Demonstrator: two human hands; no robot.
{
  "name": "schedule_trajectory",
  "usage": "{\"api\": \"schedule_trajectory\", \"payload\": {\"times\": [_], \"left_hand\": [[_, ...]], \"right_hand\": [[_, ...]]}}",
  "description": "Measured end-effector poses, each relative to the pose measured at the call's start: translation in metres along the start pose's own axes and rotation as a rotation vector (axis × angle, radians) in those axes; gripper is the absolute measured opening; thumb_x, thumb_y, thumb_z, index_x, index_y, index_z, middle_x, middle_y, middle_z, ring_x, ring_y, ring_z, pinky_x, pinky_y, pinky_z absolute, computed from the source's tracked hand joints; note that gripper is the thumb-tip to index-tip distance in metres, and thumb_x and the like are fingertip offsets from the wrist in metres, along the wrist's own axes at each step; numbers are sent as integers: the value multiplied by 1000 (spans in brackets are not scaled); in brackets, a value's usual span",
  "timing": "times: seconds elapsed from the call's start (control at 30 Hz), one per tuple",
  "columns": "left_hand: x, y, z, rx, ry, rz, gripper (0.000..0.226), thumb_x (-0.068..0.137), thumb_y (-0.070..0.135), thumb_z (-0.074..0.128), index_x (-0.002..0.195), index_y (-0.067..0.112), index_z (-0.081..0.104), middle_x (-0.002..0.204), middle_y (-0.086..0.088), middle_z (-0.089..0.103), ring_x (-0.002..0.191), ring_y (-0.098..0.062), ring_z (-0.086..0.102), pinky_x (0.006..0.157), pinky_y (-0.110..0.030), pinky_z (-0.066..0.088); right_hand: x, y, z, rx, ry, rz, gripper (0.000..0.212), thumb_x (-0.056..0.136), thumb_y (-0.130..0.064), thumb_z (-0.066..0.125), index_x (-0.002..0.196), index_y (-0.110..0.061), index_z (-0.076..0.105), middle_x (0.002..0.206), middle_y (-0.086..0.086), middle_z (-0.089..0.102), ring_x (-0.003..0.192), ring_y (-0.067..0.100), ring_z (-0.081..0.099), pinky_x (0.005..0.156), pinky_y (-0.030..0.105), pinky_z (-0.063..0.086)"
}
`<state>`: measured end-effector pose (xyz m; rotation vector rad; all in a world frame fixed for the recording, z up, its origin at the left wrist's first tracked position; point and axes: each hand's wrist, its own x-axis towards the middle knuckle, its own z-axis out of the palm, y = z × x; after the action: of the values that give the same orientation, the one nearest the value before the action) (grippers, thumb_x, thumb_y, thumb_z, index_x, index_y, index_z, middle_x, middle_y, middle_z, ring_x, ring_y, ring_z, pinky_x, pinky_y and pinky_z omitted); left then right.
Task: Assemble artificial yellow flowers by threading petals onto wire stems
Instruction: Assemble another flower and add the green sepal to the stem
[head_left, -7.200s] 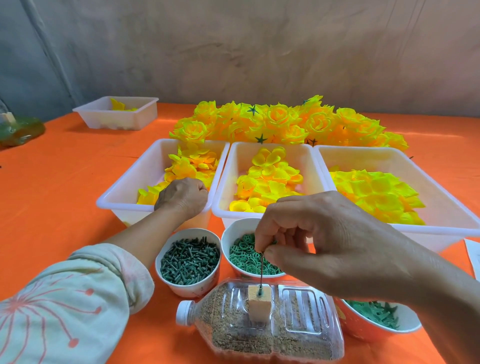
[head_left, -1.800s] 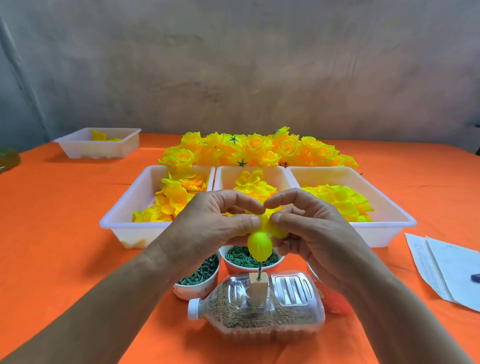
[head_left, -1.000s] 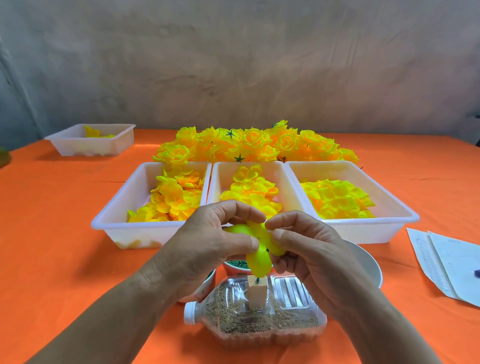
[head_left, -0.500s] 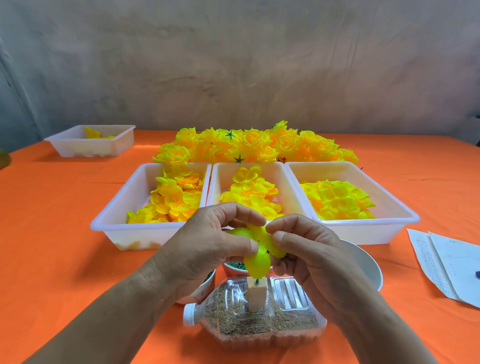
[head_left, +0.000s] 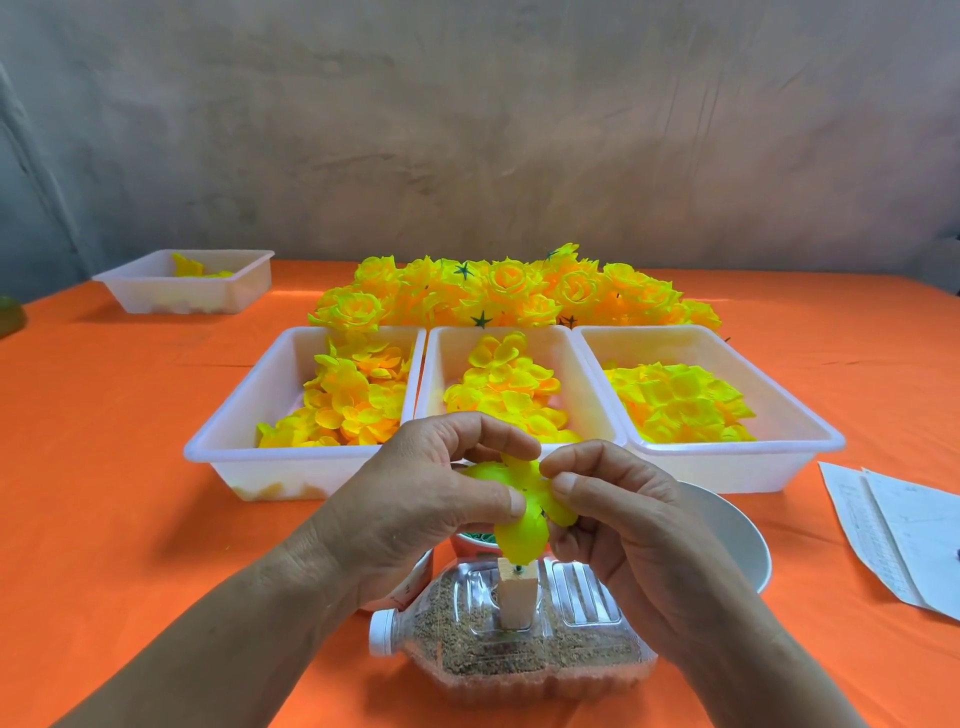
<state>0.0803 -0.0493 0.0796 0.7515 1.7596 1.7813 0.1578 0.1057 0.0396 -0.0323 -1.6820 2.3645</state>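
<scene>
A yellow-green petal piece (head_left: 522, 530) sits low on a wire stem whose base shows at the top of a small wooden block (head_left: 517, 597). The block stands in a clear plastic bottle (head_left: 519, 654) lying on its side and filled with brown grit. My left hand (head_left: 426, 509) pinches the petal piece from the left with thumb and forefinger. My right hand (head_left: 618, 525) pinches it from the right. The wire itself is almost wholly hidden by the petals and my fingers.
Three white trays of yellow petals stand behind my hands: left (head_left: 223, 452), middle (head_left: 566, 364), right (head_left: 810, 447). Finished yellow flowers (head_left: 509, 291) are piled beyond them. A fourth tray (head_left: 156, 291) is far left, a white bowl (head_left: 737, 545) and papers (head_left: 893, 525) right.
The petal piece has slid down the wire to just above the block. Both hands have kept their pinch and shifted only slightly.
</scene>
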Motion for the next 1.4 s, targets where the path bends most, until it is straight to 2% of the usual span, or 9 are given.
{"api": "schedule_trajectory", "payload": {"times": [0.2,0.43,0.77,0.87,1.1,1.23,1.33,1.4], "left_hand": [[0,-1,0,19,3,-5,34,57,2,70,87,17,76,81,1,72,72,-19,70,66,-32,60],[-1,1,0,58,4,27,37,56,1,70,89,18,76,79,2,73,69,-13,69,60,-23,54],[1,2,2,112,14,33,40,56,3,71,89,26,76,79,-4,74,70,-17,72,60,-24,55],[1,1,0,72,10,8,41,55,2,71,90,23,76,83,-5,74,73,-19,71,63,-27,56],[2,-8,-3,-72,-24,-91,37,54,-3,71,84,16,78,87,-9,72,74,-23,71,62,-30,58],[1,-15,-2,-48,-7,-125,36,54,-6,71,84,13,76,80,-6,72,67,-20,69,56,-25,55],[2,-23,-2,101,-6,-166,38,64,-14,74,92,12,73,71,4,70,58,-11,64,50,-20,51],[2,-31,-1,202,4,-200,35,72,-14,71,94,12,72,68,9,69,56,-6,62,53,-21,53]], "right_hand": [[-1,2,0,31,-5,2,8,73,-7,66,79,-11,70,62,11,55,51,18,49,47,25,43],[-1,2,1,30,-5,-18,9,73,-5,69,78,-11,70,63,11,55,51,18,48,47,25,42],[0,4,-1,66,4,4,9,72,-8,66,80,-10,70,62,12,54,50,18,48,46,24,42],[0,5,0,51,-2,10,10,71,-4,71,79,-11,70,63,13,55,50,19,47,46,24,42],[-1,6,0,25,5,22,8,73,-5,70,78,-10,70,64,12,55,51,17,49,46,24,42],[-3,8,0,-72,38,50,10,73,-6,66,72,-15,71,61,9,56,49,16,50,45,22,41],[-5,11,-3,-251,86,80,24,84,5,60,72,-13,70,62,9,57,51,17,53,44,22,40],[-6,13,-4,-379,100,114,23,84,5,57,74,-12,68,61,8,59,52,16,54,44,23,40]]}}
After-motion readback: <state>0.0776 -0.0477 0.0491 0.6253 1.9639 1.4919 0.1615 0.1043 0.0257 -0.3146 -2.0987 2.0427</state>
